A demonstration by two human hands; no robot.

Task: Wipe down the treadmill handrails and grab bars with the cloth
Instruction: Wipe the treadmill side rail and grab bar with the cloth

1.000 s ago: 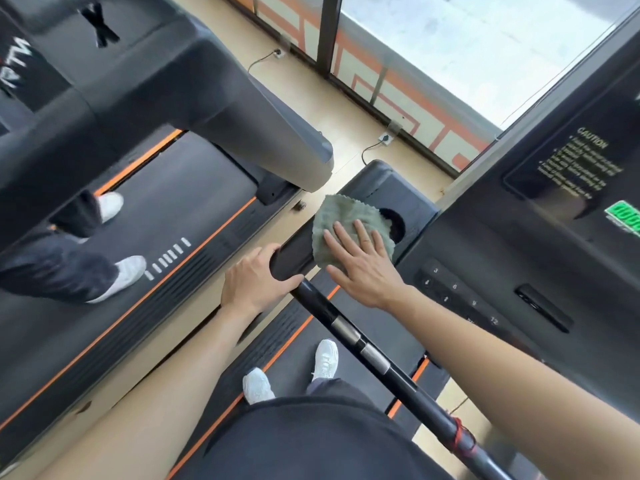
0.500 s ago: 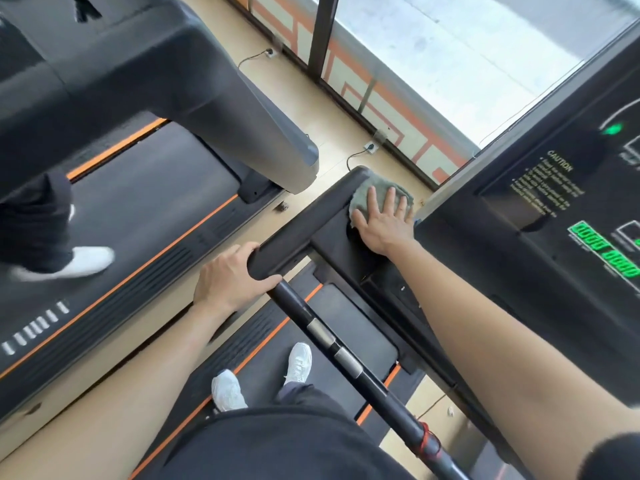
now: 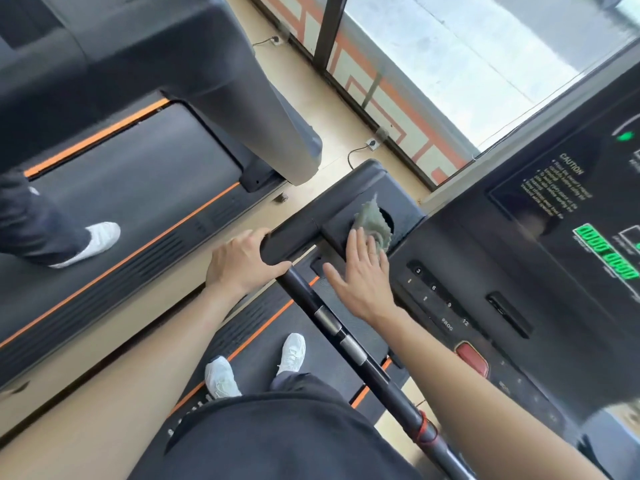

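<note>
The cloth (image 3: 372,220) lies bunched by the cup hole (image 3: 388,221) at the console's (image 3: 485,265) left corner, under the straight fingertips of the flat right hand (image 3: 363,282). The left hand (image 3: 239,265) grips the handrail's (image 3: 322,206) end. From there the grab bar (image 3: 377,375) runs back toward the body.

daylight floods in through the big window (image 3: 467,64) at upper right, washing its glass to near white and brightening the pale floor (image 3: 332,140) beneath. the black handrail (image 3: 322,202) carries a dull sheen, and shadows stay soft. the cloth (image 3: 372,220) is smeared by motion blur, and the green digits (image 3: 604,252) look fuzzy. straight lines bow toward the edges, a wide-angle warp.
</note>
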